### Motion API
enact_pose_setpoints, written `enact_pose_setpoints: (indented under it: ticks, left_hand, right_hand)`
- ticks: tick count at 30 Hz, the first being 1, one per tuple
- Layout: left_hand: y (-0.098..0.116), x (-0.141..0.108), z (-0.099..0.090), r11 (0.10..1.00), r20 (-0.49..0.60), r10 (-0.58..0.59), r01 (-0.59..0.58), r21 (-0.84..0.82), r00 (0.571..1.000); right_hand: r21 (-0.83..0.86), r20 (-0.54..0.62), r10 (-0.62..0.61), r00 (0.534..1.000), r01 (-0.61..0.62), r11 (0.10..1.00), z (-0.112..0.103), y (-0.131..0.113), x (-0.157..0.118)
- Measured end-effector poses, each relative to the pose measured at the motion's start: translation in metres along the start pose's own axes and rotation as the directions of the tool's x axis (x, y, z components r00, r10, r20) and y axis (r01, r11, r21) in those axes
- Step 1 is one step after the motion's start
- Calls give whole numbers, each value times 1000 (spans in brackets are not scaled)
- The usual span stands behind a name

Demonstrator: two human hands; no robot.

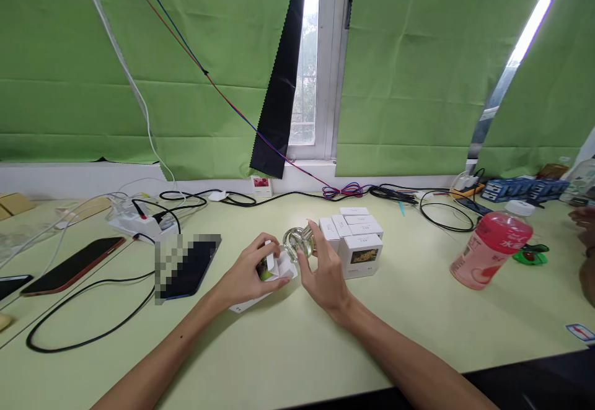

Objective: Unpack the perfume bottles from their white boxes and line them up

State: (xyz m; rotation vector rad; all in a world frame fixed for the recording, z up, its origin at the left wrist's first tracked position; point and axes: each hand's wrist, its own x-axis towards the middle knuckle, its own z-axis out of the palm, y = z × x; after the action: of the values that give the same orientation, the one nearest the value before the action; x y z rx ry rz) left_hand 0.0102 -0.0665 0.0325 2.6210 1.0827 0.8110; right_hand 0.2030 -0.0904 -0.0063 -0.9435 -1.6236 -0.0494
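My left hand (258,269) is closed around a small white box (287,266) with its flaps open and a green picture on one side. In my right hand (324,274) is a small, clear, round glass object (297,243), pinched between thumb and fingers just above the box's open end. Whether the glass touches the flaps I cannot tell. Under my left hand another white box (251,303) lies on the table, mostly hidden. Right behind my right hand stands a group of several small white boxes (360,255), the front one with a yellow picture.
A pink drink bottle (493,246) stands to the right, near another person's hand (586,215). Phones (74,264), a black phone (198,267), a power strip (144,224) and looping cables lie left. A small box (261,186) leans at the wall; blue packs (523,190) sit far right.
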Motion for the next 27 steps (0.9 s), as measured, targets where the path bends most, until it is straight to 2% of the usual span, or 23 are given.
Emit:
enact_pose_setpoints:
  ticks: [5,18,27]
  left_hand:
    - [-1,1,1,1000,-38,-5,4,-11,999]
    - [7,-1,6,999,-42,7,-9,-53,999]
    - [11,-1,11,998,-51,-7,4,-68,999]
  right_hand:
    - [23,-12,46,999,-46,999,2,-1,-2]
    - [71,37,194,980,-196,978,0,-6,1]
    - [89,53,245,968,-249,964,0,-10,1]
